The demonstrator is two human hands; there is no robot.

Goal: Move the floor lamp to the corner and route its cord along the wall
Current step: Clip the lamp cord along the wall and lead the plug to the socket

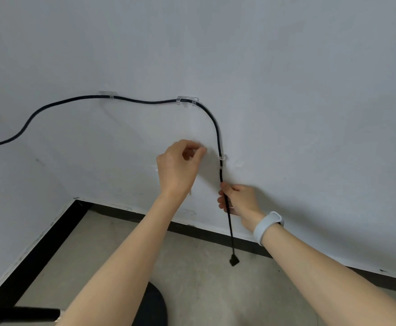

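Observation:
A black cord (pixel 145 101) runs along the white wall through two clear clips (pixel 187 100) up high, curves down through a third clear clip (pixel 222 162), and hangs to its black plug (pixel 234 260) near the floor. My right hand (pixel 238 201) grips the cord just below the third clip. My left hand (pixel 180 164) is held against the wall left of that clip, fingertips pinched together; whether it holds something small I cannot tell. The lamp's round black base (pixel 155 307) shows at the bottom, with a black pole (pixel 20 314) at bottom left.
The room corner (pixel 76 200) is to the left, with a black baseboard (pixel 204 230) along both walls and a beige floor. A small clear piece (pixel 238 164) is stuck to the wall right of the third clip. A white band sits on my right wrist.

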